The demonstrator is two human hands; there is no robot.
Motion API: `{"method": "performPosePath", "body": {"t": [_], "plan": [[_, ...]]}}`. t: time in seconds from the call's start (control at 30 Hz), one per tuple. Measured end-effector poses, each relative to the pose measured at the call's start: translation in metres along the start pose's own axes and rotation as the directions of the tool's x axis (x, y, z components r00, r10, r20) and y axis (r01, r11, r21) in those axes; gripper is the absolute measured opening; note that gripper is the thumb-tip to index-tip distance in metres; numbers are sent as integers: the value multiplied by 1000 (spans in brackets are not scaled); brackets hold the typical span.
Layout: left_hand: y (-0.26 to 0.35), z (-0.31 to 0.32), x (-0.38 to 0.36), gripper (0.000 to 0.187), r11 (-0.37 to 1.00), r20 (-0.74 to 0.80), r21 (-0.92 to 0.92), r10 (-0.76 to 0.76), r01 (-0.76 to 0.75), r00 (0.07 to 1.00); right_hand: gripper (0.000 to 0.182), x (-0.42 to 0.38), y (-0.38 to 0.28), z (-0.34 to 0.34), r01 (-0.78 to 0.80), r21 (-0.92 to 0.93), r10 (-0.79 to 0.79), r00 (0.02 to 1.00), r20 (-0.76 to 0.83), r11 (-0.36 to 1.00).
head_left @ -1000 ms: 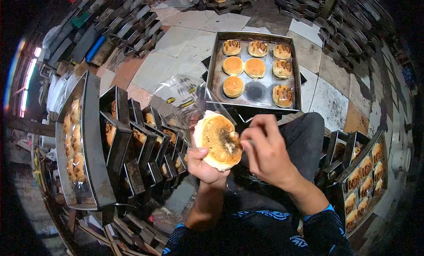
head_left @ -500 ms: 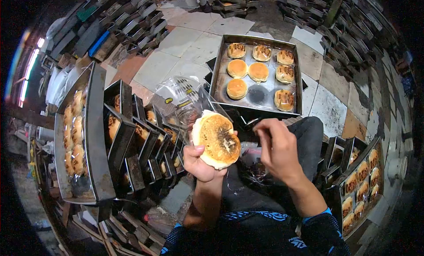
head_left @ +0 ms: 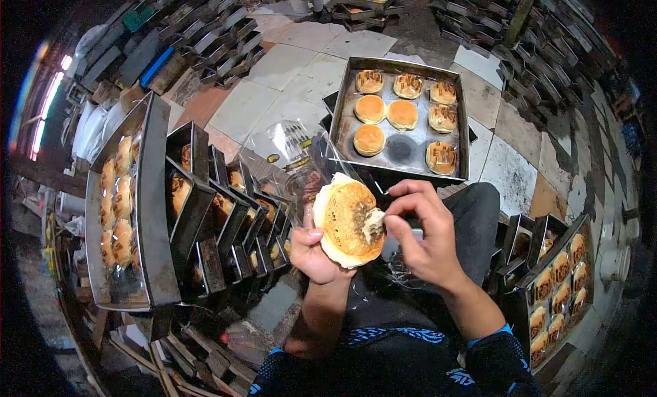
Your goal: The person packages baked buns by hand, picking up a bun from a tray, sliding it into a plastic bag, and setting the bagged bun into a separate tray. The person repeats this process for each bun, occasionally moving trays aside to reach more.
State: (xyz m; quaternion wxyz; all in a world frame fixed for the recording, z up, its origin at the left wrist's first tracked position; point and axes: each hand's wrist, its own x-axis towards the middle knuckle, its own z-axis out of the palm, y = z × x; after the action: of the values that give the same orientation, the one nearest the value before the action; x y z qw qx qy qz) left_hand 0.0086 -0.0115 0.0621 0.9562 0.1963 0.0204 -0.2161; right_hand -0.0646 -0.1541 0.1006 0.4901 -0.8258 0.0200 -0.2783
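My left hand (head_left: 313, 257) holds a round bun (head_left: 345, 222) from below, its browned, scorched underside turned up toward me. At the bun's right edge a pale torn bit of crust (head_left: 374, 219) sticks up. My right hand (head_left: 426, 233) has thumb and forefinger pinched at that torn bit. Just beyond, a metal baking tray (head_left: 462, 130) holds three bare golden buns (head_left: 370, 109) and several buns in printed clear wrappers (head_left: 442, 157). Clear printed plastic bags (head_left: 284, 147) lie beside the tray's left, behind my left hand.
Stacked metal trays of buns (head_left: 154, 212) rise close on my left. To the right leans another tray of wrapped buns (head_left: 560, 280). Many tins (head_left: 198, 41) are piled at the back on both sides, around a worn tile floor (head_left: 287, 61). Wooden slats (head_left: 178, 356) lie at lower left.
My right hand has come in from the right and down to the bun's edge, fingers closing on the torn crust. The bun has shifted slightly right in my left hand.
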Motion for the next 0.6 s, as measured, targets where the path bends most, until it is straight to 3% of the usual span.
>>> {"method": "performPosePath", "body": {"t": [0.03, 0.1, 0.17, 0.2, 0.23, 0.27, 0.33, 0.37, 0.43, 0.47, 0.53, 0.57, 0.6], "plan": [[2, 0, 1, 72, 1000, -1, 0, 3, -3, 1000, 10, -3, 5, 8, -115, 246, 142, 986, -93, 962], [6, -1, 3, 72, 999, 115, 11, -53, 52, 992, 9, -10, 2, 5, -305, 616, 473, 872, -126, 726], [8, 4, 4, 74, 995, 113, -31, -93, 97, 989, 12, -8, 10, -4, -313, 583, 489, 855, -170, 750], [8, 6, 5, 74, 994, 123, -38, -92, 98, 988, 13, -4, 11, -11, -214, 273, 260, 955, -145, 938], [7, 7, 5, 74, 994, 132, -46, -94, 101, 987, 15, -2, 10, -16, -42, -55, 40, 999, -37, 998], [3, 4, 5, 74, 993, 131, -45, -101, 108, 986, 18, 0, 2, -14, -54, -42, 54, 998, -18, 998], [-8, 0, 6, 74, 999, -72, 43, -5, 8, 997, 19, 3, -2, -6, 53, -104, -53, 999, -5, 993], [-11, 0, 6, 74, 999, -72, 42, -10, 13, 997, 18, 5, -1, -4, 128, -182, -127, 992, 22, 975], [-13, 1, 5, 73, 1000, -86, -15, -16, 15, 996, 15, 2, 3, 2, 128, -167, -129, 992, 7, 978], [-8, -2, 4, 74, 998, 38, -37, -53, 54, 998, 13, 1, 2, 3, 87, -163, -101, 992, -82, 983], [3, -10, 8, 76, 989, 112, -87, -106, 116, 988, 8, 3, 6, 1, 33, -157, -64, 977, -201, 987], [6, -14, 10, 78, 974, 192, -134, -156, 183, 969, 8, -2, 12, -3, -128, 10, 128, 982, -142, 992], [7, -17, 12, 79, 986, 110, -61, -149, 156, 983, 9, -3, 16, -9, -129, -7, 128, 989, -77, 992]]}}
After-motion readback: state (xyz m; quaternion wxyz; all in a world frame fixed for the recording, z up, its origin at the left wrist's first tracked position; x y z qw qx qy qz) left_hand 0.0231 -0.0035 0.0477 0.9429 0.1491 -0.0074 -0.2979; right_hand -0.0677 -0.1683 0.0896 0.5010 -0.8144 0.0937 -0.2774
